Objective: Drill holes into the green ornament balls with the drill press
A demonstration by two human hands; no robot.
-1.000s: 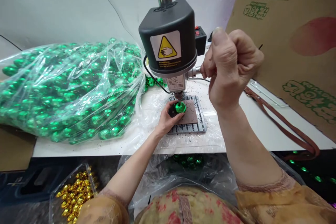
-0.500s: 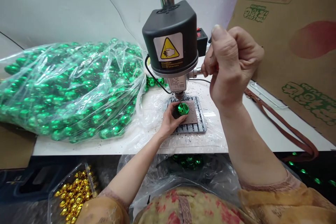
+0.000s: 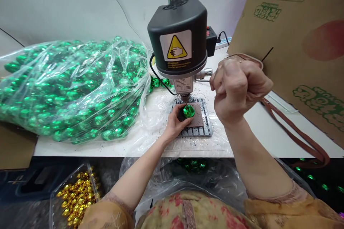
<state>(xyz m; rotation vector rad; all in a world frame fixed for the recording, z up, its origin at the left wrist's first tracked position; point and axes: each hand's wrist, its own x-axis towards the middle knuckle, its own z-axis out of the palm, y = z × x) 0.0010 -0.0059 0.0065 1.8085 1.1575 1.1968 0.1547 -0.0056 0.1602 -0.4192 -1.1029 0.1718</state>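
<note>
My left hand (image 3: 176, 123) grips a shiny green faceted ball (image 3: 189, 111) between thumb and fingers. The ball rests on a brownish square pad (image 3: 198, 116) on the slotted metal base (image 3: 209, 128) of a small drill press (image 3: 177, 39). Directly above the ball is the drill's chuck (image 3: 185, 97); the tip seems to meet the ball's top. On the right, my right hand (image 3: 240, 86) is closed in a fist around the press's feed handle, whose grip is hidden by the fingers. The handle's silver hub (image 3: 206, 73) shows beside it.
A clear plastic bag (image 3: 75, 89) full of green balls lies at left. Below it, a clear bin (image 3: 90, 182) holds gold balls. A cardboard box (image 3: 290, 43) and brown strap (image 3: 298, 136) are at right. Dark shavings dot the white table (image 3: 88, 150).
My right hand has moved down with the handle, uncovering a plug and cord behind. The left hand still holds the ball in the same place. The view has shifted slightly.
</note>
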